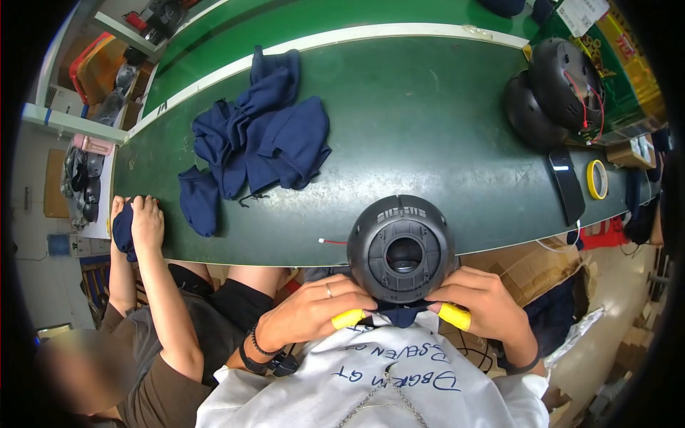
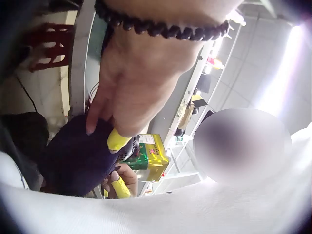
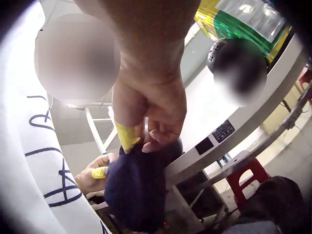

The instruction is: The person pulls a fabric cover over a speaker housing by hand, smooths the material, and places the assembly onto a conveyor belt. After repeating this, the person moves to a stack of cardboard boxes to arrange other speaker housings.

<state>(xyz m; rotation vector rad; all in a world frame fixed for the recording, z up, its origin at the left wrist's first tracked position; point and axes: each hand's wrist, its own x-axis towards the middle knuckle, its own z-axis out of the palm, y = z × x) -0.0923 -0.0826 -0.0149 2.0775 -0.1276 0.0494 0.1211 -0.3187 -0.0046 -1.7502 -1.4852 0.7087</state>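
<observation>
A round black plastic housing (image 1: 401,250) with an opening in its middle stands at the table's near edge, against the person's front. Dark blue cloth (image 1: 399,314) hangs below its near side, and fills much of the left wrist view (image 2: 78,156) and right wrist view (image 3: 136,190). The left hand (image 1: 317,307), thumb wrapped in yellow tape, pinches the cloth at the housing's lower left. At the lower right the right hand (image 1: 481,303), its thumb also taped yellow, pinches the cloth's other side. The fingertips behind the housing are partly hidden.
Blue cloth pieces (image 1: 264,135) lie on the green table (image 1: 399,93). At the right are two black housings (image 1: 564,85), a dark phone-like object (image 1: 566,187) and a yellow tape roll (image 1: 597,179). Another person's hands (image 1: 146,225) hold blue cloth at the left.
</observation>
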